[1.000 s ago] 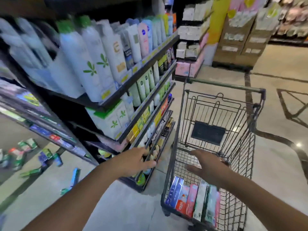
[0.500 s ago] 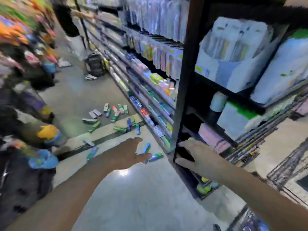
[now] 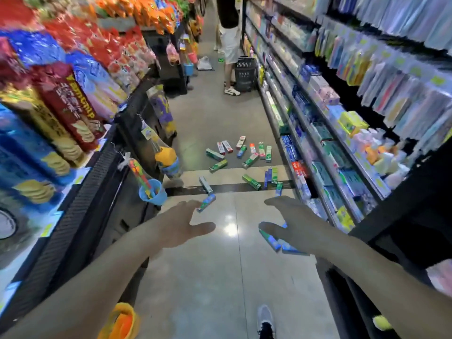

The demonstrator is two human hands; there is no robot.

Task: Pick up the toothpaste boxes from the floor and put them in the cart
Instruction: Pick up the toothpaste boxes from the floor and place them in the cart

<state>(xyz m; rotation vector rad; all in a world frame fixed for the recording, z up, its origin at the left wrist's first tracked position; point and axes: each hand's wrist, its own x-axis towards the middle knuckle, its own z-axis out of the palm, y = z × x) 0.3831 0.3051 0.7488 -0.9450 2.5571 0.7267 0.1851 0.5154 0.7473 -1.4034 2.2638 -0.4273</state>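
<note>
Several toothpaste boxes [image 3: 241,156] in green, blue, red and white lie scattered on the aisle floor ahead. A nearer blue-green box [image 3: 207,203] lies just past my left hand [image 3: 182,225]. Two more boxes [image 3: 271,240] lie on the floor under my right hand [image 3: 297,227]. Both hands are held out in front of me with fingers spread and hold nothing. The cart is out of view.
Snack shelves [image 3: 73,106] line the left side, with hanging toys and a blue cup [image 3: 152,194] sticking out. Toothpaste and toothbrush shelves [image 3: 342,118] line the right. A person [image 3: 230,45] stands with a black basket [image 3: 245,73] further down. My shoe [image 3: 265,319] is at the bottom.
My view has swung left from the cart and the shelf end into the aisle. Both hands have come away from the cart and now reach forward over the floor.
</note>
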